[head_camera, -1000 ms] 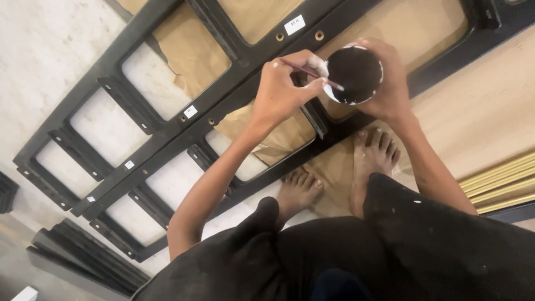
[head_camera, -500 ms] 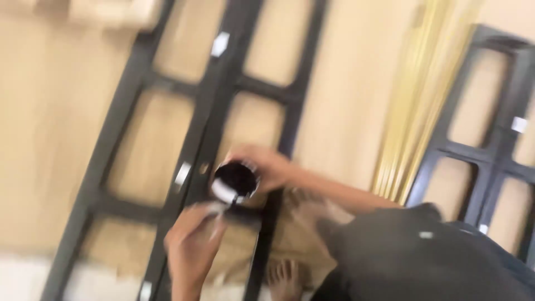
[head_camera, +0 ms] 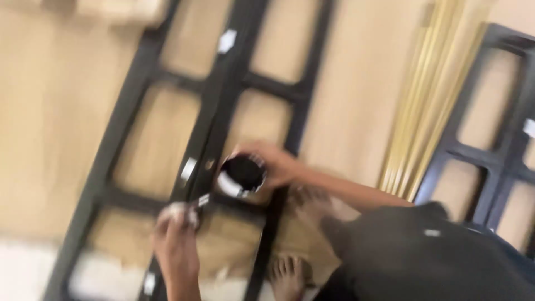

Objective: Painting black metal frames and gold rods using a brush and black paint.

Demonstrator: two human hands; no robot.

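Note:
The view is blurred. My right hand grips a small round cup with black contents, held just above a large black lattice frame that lies flat on brown paper. My left hand is lower left of the cup and pinches a thin brush whose pale tip sits at a bar of the frame. My bare feet stand on the paper beside the frame.
A bundle of gold-coloured rods lies to the right of the frame. A second black lattice frame lies at the far right. My dark clothing fills the lower right corner.
The camera has swung, so the frame now runs up and down the picture. My left hand has drawn the brush away from the cup and down to the frame bar.

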